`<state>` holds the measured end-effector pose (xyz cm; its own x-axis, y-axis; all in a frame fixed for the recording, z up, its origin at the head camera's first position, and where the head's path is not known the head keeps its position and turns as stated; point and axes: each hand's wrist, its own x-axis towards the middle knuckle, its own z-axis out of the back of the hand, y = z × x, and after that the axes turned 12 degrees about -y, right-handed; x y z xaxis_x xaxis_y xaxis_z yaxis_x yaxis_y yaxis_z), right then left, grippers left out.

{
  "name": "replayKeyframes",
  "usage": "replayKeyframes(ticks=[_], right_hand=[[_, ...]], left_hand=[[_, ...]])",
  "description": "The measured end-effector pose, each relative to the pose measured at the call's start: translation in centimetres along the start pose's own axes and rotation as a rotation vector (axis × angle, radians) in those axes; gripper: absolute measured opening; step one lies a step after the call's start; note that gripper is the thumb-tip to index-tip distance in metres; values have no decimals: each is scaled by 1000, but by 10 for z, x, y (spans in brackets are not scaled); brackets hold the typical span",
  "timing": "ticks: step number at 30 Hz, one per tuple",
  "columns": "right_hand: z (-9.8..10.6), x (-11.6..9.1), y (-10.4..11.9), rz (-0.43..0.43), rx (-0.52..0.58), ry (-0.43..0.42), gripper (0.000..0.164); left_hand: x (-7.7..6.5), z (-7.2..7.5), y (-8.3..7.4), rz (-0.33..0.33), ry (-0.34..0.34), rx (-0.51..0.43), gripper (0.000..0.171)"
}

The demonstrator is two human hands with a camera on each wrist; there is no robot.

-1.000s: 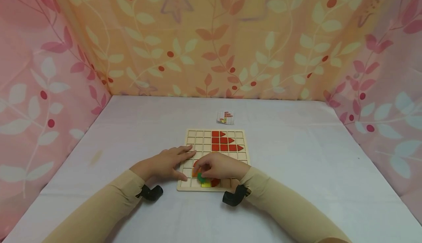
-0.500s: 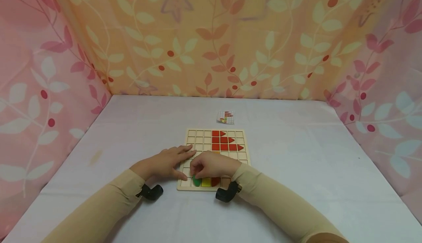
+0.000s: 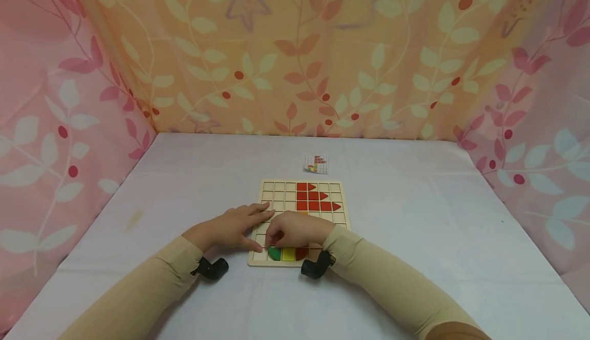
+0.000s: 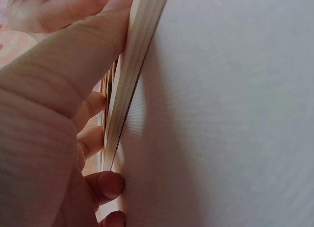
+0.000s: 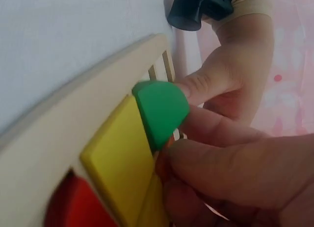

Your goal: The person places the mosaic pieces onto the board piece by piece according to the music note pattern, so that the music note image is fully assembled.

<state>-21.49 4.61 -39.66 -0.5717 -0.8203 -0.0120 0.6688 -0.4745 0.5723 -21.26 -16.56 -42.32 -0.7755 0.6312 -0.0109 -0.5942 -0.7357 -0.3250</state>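
Observation:
My left hand [image 3: 228, 227] rests on the left side of a wooden grid board [image 3: 299, 265], its fingers spread; in the left wrist view the thumb [image 4: 93, 45] lies on the board's edge. My right hand [image 3: 299, 229] bends over the lower left cells. Seen from the right wrist, its thumb and a finger pinch a small orange piece [image 5: 163, 163], mostly hidden, beside the green rounded piece [image 5: 164, 112]. That green piece lies in the bottom row, next to a yellow square [image 3: 288, 254] and a dark red rounded piece [image 3: 301, 253].
Red squares and pointed pieces [image 3: 313, 206] fill cells in the upper rows. Behind the board lies a small pattern card [image 3: 316, 164] on the white cloth [image 3: 415, 202]. Patterned fabric [image 3: 295, 73] stands around the back and sides.
My right hand has brought the green piece left into the bottom row beside the yellow square and let it go. The left hand stays put.

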Motion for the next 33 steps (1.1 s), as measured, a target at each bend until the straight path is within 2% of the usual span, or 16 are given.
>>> replayKeyframes(ticks=[5, 9, 17, 20, 29, 33], right_hand=[[2, -1, -1, 53, 4, 12, 20], [2, -1, -1, 96, 4, 22, 20], [7, -2, -6, 30, -26, 17, 21], [8, -3, -6, 29, -30, 18, 20], [14, -8, -10, 51, -19, 12, 20], [11, -7, -8, 119, -13, 34, 23]], left_hand=[[-1, 0, 0, -23, -13, 1, 91], [-1, 0, 1, -14, -14, 3, 91], [1, -2, 1, 31, 9, 7, 92], [0, -1, 0, 36, 8, 13, 92], [1, -2, 0, 27, 8, 16, 92], [1, -2, 1, 12, 0, 8, 92]])
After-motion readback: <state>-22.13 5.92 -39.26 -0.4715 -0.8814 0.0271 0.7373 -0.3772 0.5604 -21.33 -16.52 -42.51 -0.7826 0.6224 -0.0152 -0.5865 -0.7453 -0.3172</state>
